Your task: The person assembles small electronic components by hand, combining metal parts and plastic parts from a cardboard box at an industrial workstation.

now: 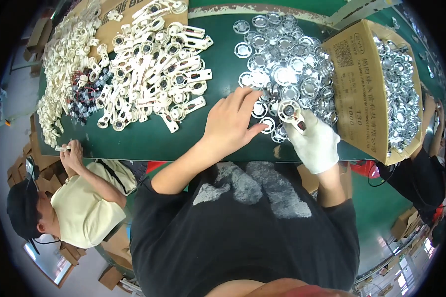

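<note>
My bare left hand (233, 119) reaches over the near left edge of a pile of shiny chrome rings (297, 64). Its thumb stands apart from the fingers, and the fingertips are at the rings; I see none lifted in it. A white glove covers my right hand (313, 141), which grips a cream plastic part (288, 110) with a round, ring-shaped head and a dark round centre. The part's head points away from me, over the near side of the ring pile. My gloved palm and fingers hide some of its handle end.
Left of the rings lies a heap of similar cream parts (158, 74); dark wired pieces (86, 94) are beside it. A tilted cardboard box (357, 94) full of chrome rings stands right on the green table (228, 39). Another person (79, 203) works at the left, a further one (416, 173) at the right.
</note>
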A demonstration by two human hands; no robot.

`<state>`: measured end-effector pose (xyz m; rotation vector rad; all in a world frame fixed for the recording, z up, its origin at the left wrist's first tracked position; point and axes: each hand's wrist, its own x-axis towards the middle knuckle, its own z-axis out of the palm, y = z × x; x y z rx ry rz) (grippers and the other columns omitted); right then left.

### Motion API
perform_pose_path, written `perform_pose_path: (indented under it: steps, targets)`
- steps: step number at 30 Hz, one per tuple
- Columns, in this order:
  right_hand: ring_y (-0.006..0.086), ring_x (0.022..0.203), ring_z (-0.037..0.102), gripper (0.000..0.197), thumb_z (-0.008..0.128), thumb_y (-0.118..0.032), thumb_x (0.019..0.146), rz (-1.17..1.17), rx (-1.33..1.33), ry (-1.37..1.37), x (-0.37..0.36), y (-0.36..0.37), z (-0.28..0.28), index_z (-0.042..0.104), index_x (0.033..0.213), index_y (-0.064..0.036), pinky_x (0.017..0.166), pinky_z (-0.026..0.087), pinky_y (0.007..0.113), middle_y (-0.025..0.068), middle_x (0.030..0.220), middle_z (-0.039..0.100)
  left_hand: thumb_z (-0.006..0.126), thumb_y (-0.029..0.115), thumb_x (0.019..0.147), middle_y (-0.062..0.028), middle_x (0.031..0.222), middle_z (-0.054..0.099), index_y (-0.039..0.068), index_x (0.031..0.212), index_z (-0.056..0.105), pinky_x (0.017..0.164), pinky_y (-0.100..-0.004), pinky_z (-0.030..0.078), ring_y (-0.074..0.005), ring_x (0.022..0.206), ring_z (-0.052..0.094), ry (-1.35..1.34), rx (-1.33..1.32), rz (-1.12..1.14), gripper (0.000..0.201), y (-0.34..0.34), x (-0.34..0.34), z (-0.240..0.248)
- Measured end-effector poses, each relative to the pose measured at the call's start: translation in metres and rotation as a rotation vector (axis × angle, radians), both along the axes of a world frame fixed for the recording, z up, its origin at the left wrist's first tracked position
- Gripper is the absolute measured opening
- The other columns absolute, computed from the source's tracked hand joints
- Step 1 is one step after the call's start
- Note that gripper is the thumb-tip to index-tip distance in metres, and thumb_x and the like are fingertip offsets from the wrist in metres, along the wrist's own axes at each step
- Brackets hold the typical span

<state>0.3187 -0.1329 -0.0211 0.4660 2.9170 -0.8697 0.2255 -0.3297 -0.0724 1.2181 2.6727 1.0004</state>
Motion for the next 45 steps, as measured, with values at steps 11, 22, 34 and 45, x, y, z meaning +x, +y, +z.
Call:
perform_pose_path:
  steps: [11,22,34,45]
  targets:
    - [0.0372,0.082,0.073,0.031,0.071,-0.034,0.09,-0.177,-0.062,-0.054,0.011,0.002,0.004,0.072,0.107,-0.0087,0.075,0.058,0.043,0.0176,0.087,0.073,0.083,0.015,0.08,-0.0057,0.114,0.066,0.007,0.115,0.069,0.085,-0.0395,0.052,-0.0294,0.101,0.059,0.043,0.212,0.009,0.038,-0.011,0.001,-0.04]
    - [0.0362,0.081,0.074,0.033,0.072,-0.027,0.084,0.175,0.016,-0.107,-0.005,-0.025,0.012,0.07,0.112,-0.0094,0.073,0.058,0.047,0.0169,0.08,0.073,0.091,0.016,0.067,-0.0081,0.119,0.074,0.006,0.112,0.073,0.083,-0.0365,0.055,-0.0282,0.095,0.066,0.17,0.536,-0.178,0.049,-0.007,0.001,0.013]
    - [0.0353,0.076,0.074,0.026,0.073,-0.029,0.088,0.16,0.017,-0.053,-0.005,-0.03,0.012,0.072,0.106,-0.0106,0.068,0.058,0.046,0.0154,0.079,0.073,0.087,0.006,0.072,-0.0114,0.116,0.07,0.006,0.111,0.073,0.092,-0.0358,0.055,-0.0295,0.11,0.067,-0.164,0.564,-0.113,0.041,-0.013,0.01,0.008]
    - [0.0353,0.075,0.073,0.025,0.072,-0.034,0.089,0.198,0.048,-0.095,-0.007,-0.026,0.01,0.073,0.102,-0.0122,0.068,0.059,0.046,0.0148,0.076,0.072,0.08,0.002,0.073,-0.0143,0.132,0.07,0.002,0.126,0.07,0.102,-0.0413,0.054,-0.0346,0.121,0.066,-0.116,0.491,-0.327,0.054,-0.016,-0.008,0.005]
